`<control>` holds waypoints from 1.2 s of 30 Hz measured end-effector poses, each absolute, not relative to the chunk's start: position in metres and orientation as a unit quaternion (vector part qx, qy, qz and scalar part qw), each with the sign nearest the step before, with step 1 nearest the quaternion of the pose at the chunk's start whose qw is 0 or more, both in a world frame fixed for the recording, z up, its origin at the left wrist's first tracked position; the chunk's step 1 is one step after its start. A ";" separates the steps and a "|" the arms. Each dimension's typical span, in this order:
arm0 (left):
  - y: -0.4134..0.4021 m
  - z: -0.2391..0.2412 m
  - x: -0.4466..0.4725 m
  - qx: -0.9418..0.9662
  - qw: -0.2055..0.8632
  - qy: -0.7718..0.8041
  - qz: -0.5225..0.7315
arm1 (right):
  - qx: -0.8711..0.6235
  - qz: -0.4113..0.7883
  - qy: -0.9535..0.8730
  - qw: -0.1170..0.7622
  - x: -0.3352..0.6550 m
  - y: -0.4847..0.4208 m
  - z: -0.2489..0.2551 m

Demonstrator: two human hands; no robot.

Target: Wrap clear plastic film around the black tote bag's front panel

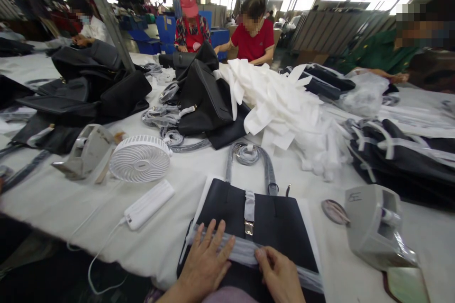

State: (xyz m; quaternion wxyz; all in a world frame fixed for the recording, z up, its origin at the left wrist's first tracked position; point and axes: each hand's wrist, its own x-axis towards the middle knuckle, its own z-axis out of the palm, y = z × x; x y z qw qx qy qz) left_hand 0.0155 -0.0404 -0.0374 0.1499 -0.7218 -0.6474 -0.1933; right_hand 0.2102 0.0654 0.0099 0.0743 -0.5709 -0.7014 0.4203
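Observation:
A black handbag (273, 220) lies flat on the white table in front of me, its wrapped handle (249, 156) pointing away and a metal clasp (249, 227) at its middle. A strip of clear plastic film (245, 252) runs across the bag's near part. My left hand (204, 262) lies flat on the film with fingers spread. My right hand (279, 274) pinches the film's edge next to it, fingers curled.
A tape dispenser (378, 225) stands right of the bag. A white fan (140, 157), a white power bank (148, 203) with cable and another dispenser (87, 151) sit left. Black bags (202, 99) and white paper (280, 104) pile beyond. Several people work across the table.

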 end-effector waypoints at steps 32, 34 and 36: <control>-0.027 -0.047 0.045 -0.841 0.094 -0.520 -0.113 | -0.559 0.320 -0.747 0.167 0.230 0.054 0.001; -0.026 -0.047 0.046 -0.843 0.099 -0.518 -0.109 | -0.531 0.287 -0.774 0.193 0.225 0.054 -0.007; -0.025 -0.047 0.047 -0.842 0.103 -0.519 -0.108 | -0.517 0.258 -0.787 0.214 0.224 0.054 -0.013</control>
